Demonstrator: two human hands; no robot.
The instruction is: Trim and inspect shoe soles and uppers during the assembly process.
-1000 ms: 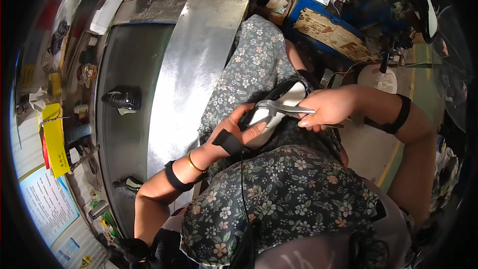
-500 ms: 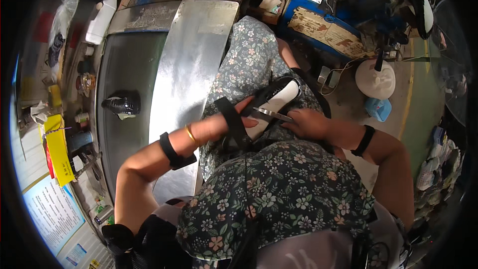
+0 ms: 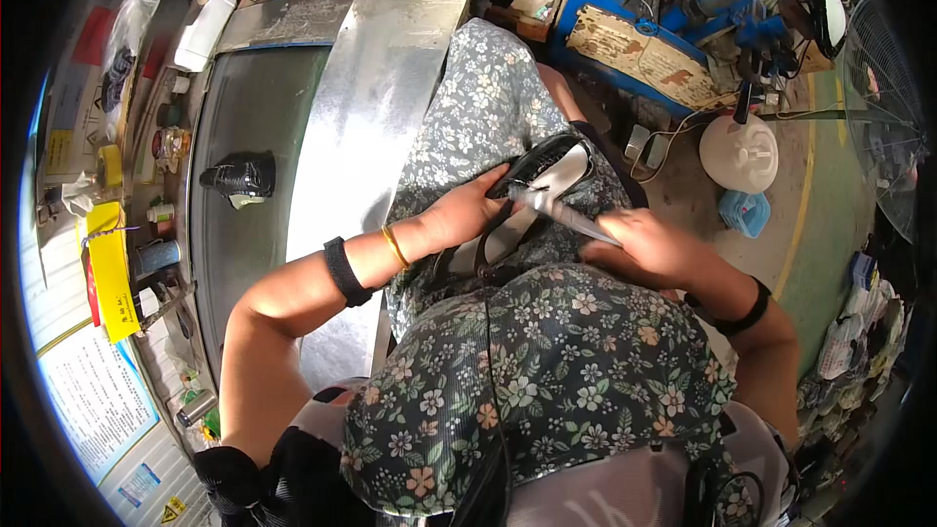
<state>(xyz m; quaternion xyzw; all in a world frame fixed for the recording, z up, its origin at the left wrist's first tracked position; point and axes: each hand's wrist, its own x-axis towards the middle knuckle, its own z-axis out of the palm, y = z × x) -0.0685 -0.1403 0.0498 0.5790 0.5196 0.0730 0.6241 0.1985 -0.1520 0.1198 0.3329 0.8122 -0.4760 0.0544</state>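
Observation:
Across my lap, on a dark floral apron point(image 3: 547, 371), lies a black shoe point(image 3: 564, 172) with its pale underside facing up. My left hand point(image 3: 465, 216) grips the shoe at its left side, fingers closed around the edge. A black strap or loop shows just below that hand. My right hand point(image 3: 642, 242) is closed on a long silver metal hand tool point(image 3: 571, 218), smeared by motion. The tool's far end reaches the shoe close to my left fingertips; whether it touches is unclear.
Another black shoe point(image 3: 241, 177) rests on the dark belt point(image 3: 259, 107) at the left, beside a shiny metal panel point(image 3: 376, 88). A yellow box point(image 3: 109, 268) stands far left. To the right are a white round container point(image 3: 739, 153), a blue basket point(image 3: 744, 213) and a fan point(image 3: 883, 107).
My right hand and the tool have shifted slightly right, the tool now blurred. My left hand has moved up along the shoe, and the black strap near it now hangs lower.

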